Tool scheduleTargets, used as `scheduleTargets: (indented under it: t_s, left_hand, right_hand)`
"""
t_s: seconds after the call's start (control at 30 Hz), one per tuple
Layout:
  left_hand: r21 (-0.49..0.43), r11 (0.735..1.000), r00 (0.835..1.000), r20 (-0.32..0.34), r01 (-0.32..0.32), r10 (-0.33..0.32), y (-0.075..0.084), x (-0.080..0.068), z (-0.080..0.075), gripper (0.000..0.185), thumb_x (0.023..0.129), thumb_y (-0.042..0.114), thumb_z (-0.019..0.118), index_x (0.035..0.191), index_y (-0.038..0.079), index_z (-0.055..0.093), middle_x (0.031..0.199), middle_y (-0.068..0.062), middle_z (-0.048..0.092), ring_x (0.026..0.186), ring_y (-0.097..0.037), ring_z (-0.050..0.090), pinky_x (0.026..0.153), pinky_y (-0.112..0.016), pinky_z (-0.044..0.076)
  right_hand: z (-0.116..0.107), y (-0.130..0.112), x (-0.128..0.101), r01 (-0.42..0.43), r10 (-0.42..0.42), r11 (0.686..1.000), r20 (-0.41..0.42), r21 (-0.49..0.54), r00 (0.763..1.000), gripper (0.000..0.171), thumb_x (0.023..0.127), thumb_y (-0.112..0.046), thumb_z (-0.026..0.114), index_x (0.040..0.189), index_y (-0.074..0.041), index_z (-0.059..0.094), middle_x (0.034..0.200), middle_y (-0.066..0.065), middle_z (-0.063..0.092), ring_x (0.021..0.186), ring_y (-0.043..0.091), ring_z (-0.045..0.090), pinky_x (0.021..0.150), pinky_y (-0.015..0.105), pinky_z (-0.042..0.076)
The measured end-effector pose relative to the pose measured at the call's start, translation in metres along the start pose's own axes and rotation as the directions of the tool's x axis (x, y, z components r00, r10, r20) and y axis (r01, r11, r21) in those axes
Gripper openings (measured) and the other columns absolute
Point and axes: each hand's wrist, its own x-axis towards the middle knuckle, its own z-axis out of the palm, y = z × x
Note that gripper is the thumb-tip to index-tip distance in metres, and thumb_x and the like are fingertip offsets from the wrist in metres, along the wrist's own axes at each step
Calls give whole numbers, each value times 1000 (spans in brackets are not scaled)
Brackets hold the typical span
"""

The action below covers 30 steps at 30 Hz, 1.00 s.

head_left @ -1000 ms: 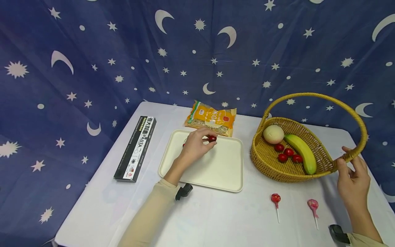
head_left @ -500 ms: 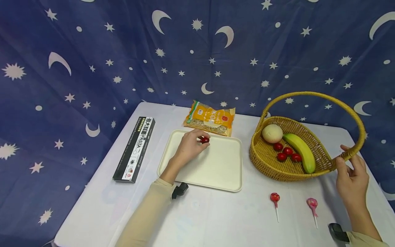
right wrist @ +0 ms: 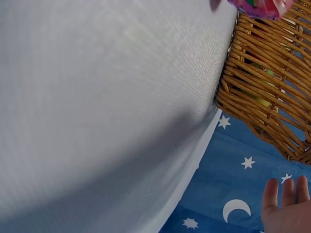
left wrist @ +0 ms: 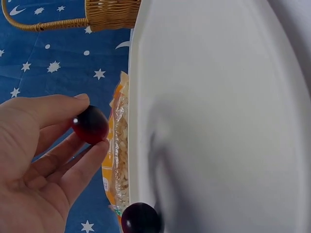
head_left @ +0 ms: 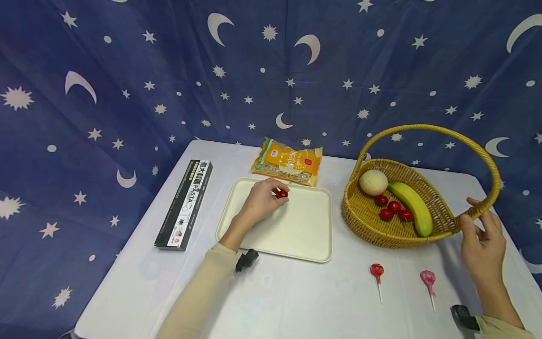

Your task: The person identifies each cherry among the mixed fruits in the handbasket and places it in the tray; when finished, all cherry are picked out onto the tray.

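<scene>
With our left hand (head_left: 259, 203) we pinch a red fruit (left wrist: 90, 125) between thumb and fingertips, above the tray (head_left: 300, 230). It looks smooth and round, so a light, even squeeze should hold it best. We should avoid nudging the 1 loose fruit (left wrist: 141, 218) visible on the tray, while our right hand (head_left: 484, 247) grips the basket handle (head_left: 423, 127), probably steadying it.

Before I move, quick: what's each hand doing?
Left hand: closed, pinching a small dark red fruit between thumb and fingers.
Right hand: closed, gripping the basket handle near its base.
</scene>
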Motion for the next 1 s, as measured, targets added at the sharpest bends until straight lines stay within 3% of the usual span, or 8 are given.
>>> scheduleTargets:
  t_s: [0.2, 0.57, 0.77, 1.0]
  left_hand:
    - [55, 998, 998, 38, 40, -42, 3, 0, 0, 21, 93, 14, 83, 113, 8, 81, 114, -7, 76, 97, -21, 73, 88, -36, 61]
    - [231, 973, 995, 83, 30, -50, -1, 2, 8, 18, 92, 13, 81, 110, 13, 83, 112, -6, 77, 96, -20, 70, 81, -36, 55]
    - [249, 968, 992, 115, 15, -44, 0, 2, 9, 20, 91, 10, 81, 111, 12, 82, 115, -8, 78, 99, -23, 69, 84, -38, 58]
    - [246, 969, 992, 121, 14, -45, 1, 2, 9, 33, 90, 13, 83, 123, 14, 79, 122, -10, 76, 103, -24, 69, 87, -41, 57]
  right_hand:
    - [-1, 0, 1, -16, 16, 1000, 6, -2, 1000, 42, 112, -16, 52, 152, -24, 59, 132, -34, 47, 129, -10, 43, 88, -7, 40]
    - [-1, 1, 0, -12, 12, 1000, 4, -5, 1000, 42, 112, -15, 52, 152, -24, 59, 132, -35, 47, 130, -10, 43, 88, -7, 39]
    - [-1, 1, 1, -8, 8, 1000, 4, 3, 1000, 42, 112, -15, 52, 152, -25, 60, 132, -34, 47, 129, -10, 43, 89, -7, 40]
    - [-1, 0, 0, -12, 12, 1000, 5, -1, 1000, 42, 112, -15, 52, 152, -24, 59, 131, -34, 47, 129, -10, 43, 89, -7, 40]
